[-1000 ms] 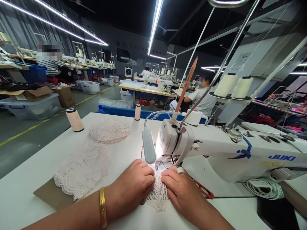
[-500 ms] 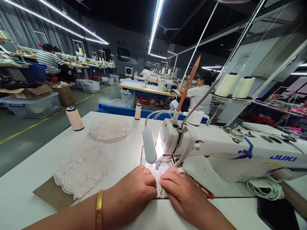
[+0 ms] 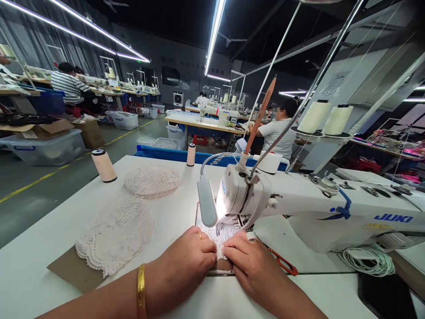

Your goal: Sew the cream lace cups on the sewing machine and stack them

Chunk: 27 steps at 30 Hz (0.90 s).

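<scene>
A piece of white lace lies under the needle area of a white sewing machine, lit by the machine's lamp. On the lace's left edge, the curled fingers of my left hand hold it down. My right hand grips the right edge, its fingers bent and pressed together; its thumb is mostly hidden. The needle and presser foot are largely covered by the machine head and glare. Between my hands, a brownish patch shows just below the lace's near edge.
Two lace piles, a nearer one and a farther one, lie left, with brown card beneath the nearer. Thread cones stand behind. Red-handled snips, coiled cable and a black object lie right. People sit at other machines.
The lace has moved away from me under the machine, so its near edge sits farther forward and the brownish patch now shows. Both hands stay at its sides, almost in place.
</scene>
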Motion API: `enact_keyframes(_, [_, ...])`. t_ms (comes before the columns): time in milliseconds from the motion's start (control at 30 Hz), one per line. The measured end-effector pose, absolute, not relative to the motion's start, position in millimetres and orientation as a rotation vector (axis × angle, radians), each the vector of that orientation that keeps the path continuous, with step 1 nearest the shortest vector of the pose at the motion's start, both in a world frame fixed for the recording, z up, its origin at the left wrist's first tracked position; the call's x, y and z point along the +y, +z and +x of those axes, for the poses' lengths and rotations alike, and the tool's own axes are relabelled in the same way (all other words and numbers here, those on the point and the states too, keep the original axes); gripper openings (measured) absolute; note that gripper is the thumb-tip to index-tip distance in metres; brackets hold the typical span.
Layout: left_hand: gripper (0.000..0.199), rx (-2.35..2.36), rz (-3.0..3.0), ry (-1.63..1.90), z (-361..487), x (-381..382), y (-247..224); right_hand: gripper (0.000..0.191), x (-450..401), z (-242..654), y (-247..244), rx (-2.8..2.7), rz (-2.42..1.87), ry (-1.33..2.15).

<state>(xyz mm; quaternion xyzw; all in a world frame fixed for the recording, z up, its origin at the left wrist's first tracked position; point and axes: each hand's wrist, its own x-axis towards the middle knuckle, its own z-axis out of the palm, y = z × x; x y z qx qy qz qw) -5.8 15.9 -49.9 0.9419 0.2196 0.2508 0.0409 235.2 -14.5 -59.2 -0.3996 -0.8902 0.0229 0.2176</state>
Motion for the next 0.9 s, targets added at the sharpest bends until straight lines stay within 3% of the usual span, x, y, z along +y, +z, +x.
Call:
enact_keyframes(233, [0.020, 0.721, 2.898, 0.694, -5.1, 28.7, -51.5, 0.045, -7.0, 233.7, -65.2, -2.460, -1.191, -0.027])
enact_keyframes(733, [0.026, 0.880, 2.797, 0.795, -0.2, 40.2, -43.0, 0.064, 2.7, 228.1, -61.4, -2.331, -1.419, -0.044])
enact_keyframes(900, [0.017, 0.976, 2.749, 0.705, -4.7, 42.8, -41.9, 0.059, 0.7, 230.2, -61.0, -2.315, -1.388, -0.052])
